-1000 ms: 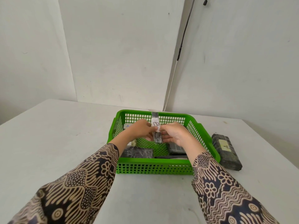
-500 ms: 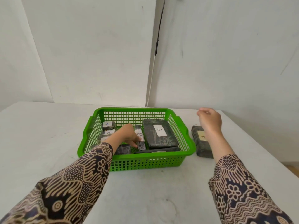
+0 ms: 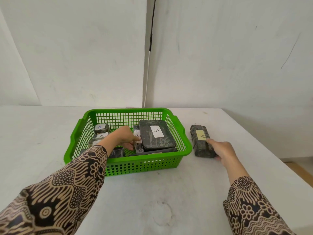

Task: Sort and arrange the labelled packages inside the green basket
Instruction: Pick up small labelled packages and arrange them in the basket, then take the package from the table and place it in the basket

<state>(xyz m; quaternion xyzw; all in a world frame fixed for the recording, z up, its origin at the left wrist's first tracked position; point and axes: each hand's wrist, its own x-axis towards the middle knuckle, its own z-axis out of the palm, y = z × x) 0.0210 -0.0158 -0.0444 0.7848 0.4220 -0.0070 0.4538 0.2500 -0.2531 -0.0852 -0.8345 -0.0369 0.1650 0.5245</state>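
The green basket (image 3: 182,131) stands mid-table with several dark wrapped packages in it. A large flat package labelled B (image 3: 156,136) lies at its right side. Small packages sit at the left, one labelled A (image 3: 101,128). My left hand (image 3: 124,137) is inside the basket, fingers on a narrow labelled package (image 3: 138,141) that stands beside the large one. Outside, to the right, a long dark package with a yellow A label (image 3: 200,141) lies on the table. My right hand (image 3: 220,150) grips its near end.
The white table (image 3: 152,192) reaches to a white wall behind. A thin cable (image 3: 149,65) hangs down the wall behind the basket. The table's right edge (image 3: 277,160) runs close beyond the long package.
My right hand left the narrow package, swung out over the basket's right rim and came down on the long A package. The left hand lowered the narrow package into the basket.
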